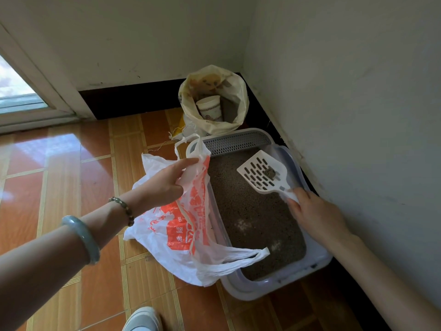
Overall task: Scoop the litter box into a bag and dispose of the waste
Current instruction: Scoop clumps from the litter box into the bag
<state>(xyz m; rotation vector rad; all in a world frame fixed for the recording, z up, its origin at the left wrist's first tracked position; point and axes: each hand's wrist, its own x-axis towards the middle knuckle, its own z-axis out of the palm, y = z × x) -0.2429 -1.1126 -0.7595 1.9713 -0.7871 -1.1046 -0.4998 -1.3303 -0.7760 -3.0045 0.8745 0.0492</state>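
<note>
Bag [181,225] hides the litter box [319,256] left rim; left hand [164,181] pinches its edge, right hand [315,211] grips the scoop [261,174] holding a clump [269,172].

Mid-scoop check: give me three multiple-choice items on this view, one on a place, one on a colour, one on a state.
1. Where is the scoop?
A. Over the litter box
B. Inside the plastic bag
C. On the floor tiles

2. What colour is the print on the plastic bag?
A. Blue
B. Orange-red
C. Green

3. What does the scoop hold?
A. Nothing
B. A clump
C. A cup

Answers:
1 A, the right hand holds it by the handle above the litter.
2 B, orange-red marks cover the white bag that the left hand grips at its top edge.
3 B, a dark clump sits on the slots.
</note>
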